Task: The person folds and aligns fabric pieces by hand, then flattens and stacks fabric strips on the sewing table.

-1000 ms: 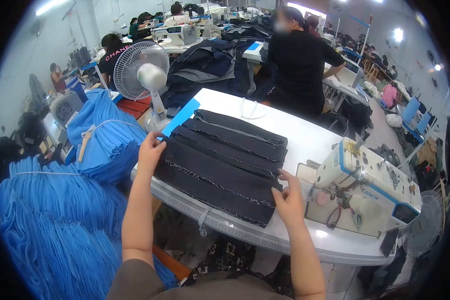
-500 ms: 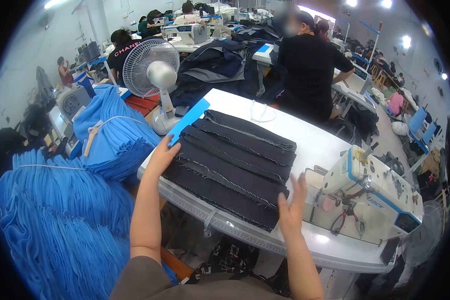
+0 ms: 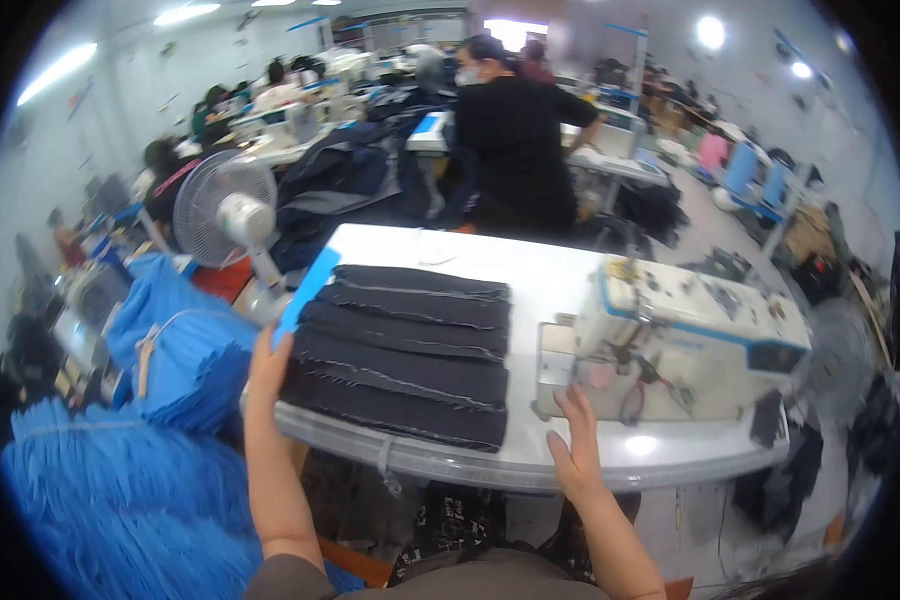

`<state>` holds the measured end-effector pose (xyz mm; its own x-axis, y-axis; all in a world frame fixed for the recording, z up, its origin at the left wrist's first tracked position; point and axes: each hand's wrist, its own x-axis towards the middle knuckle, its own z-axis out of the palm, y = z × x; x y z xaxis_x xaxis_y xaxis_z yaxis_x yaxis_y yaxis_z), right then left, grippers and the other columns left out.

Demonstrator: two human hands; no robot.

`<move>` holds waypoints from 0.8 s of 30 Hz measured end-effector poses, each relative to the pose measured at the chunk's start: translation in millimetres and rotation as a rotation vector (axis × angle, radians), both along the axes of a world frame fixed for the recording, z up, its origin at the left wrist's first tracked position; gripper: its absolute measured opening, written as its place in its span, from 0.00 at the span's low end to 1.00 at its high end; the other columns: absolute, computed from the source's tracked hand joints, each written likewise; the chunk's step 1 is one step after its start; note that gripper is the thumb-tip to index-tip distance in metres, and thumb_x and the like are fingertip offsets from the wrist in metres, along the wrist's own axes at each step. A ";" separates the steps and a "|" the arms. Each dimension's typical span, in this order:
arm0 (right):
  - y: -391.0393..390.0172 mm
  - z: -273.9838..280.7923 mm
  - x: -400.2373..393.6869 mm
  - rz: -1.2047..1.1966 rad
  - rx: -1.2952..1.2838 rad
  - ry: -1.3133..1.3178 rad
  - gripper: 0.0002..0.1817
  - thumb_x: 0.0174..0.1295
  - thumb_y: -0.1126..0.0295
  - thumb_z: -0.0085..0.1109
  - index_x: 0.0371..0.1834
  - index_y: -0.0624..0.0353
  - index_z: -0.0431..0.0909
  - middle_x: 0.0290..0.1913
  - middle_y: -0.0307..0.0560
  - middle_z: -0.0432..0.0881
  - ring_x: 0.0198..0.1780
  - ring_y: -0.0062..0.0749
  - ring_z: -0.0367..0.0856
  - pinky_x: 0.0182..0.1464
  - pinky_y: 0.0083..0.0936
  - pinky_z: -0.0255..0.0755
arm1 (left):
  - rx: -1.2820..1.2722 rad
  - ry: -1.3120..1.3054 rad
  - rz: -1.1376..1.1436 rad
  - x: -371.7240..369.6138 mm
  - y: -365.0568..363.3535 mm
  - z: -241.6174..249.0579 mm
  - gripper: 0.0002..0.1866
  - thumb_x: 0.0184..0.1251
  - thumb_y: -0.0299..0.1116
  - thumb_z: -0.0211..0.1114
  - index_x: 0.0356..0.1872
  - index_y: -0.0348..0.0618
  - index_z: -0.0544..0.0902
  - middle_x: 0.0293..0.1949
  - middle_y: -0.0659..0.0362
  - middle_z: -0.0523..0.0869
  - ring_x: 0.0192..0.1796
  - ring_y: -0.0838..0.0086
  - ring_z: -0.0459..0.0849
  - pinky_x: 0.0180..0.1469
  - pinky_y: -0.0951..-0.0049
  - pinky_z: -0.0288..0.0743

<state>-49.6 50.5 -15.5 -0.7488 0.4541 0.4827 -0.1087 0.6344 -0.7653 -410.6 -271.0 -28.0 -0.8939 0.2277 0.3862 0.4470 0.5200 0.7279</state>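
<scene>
Dark fabric pieces (image 3: 400,345) with frayed, pale-threaded edges lie in overlapping rows on the white sewing table (image 3: 560,262). My left hand (image 3: 269,368) rests at their left edge, fingers stretched out beside the blue strip (image 3: 308,290) on the tabletop. To the right of the fabric, my right hand (image 3: 578,445) is raised over the front of the table, empty, with thumb and fingers apart. Its fingertips are close to the plate of the white sewing machine (image 3: 690,315). Thread snips (image 3: 634,402) with dark red handles lie in front of the machine.
Tied bundles of blue fabric (image 3: 175,350) are piled at the left. A white fan (image 3: 238,215) stands behind them. Beyond the table, a person in a black shirt (image 3: 515,150) is beside heaps of dark garments (image 3: 340,180). A dark phone-like object (image 3: 767,418) lies at the table's right end.
My view has swung to the right, so the scene sits further left. My right hand has moved away from the fabric's right edge toward the sewing machine; my left hand stays at the left edge.
</scene>
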 end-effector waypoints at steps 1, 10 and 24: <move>3.7 -1.1 27.7 -0.045 0.039 -0.061 0.25 0.62 0.69 0.54 0.64 0.60 0.67 0.70 0.62 0.58 0.71 0.55 0.58 0.69 0.41 0.55 | 0.063 0.067 0.002 9.2 4.4 11.9 0.24 0.68 0.38 0.57 0.61 0.34 0.72 0.58 0.46 0.76 0.63 0.60 0.72 0.66 0.67 0.60; -6.1 -18.0 293.5 -0.799 -0.374 -0.031 0.15 0.63 0.71 0.54 0.53 0.62 0.77 0.55 0.49 0.79 0.59 0.34 0.75 0.64 0.30 0.63 | 0.669 0.151 -0.460 146.2 60.2 77.5 0.16 0.65 0.24 0.55 0.53 0.32 0.76 0.63 0.48 0.73 0.66 0.64 0.69 0.68 0.66 0.57; -40.0 28.5 309.9 -0.528 -0.091 -0.341 0.16 0.60 0.67 0.56 0.50 0.62 0.77 0.48 0.50 0.81 0.53 0.41 0.78 0.56 0.30 0.68 | 0.635 0.054 -0.848 190.8 79.8 86.1 0.11 0.71 0.24 0.50 0.45 0.29 0.78 0.45 0.47 0.83 0.51 0.62 0.82 0.60 0.65 0.72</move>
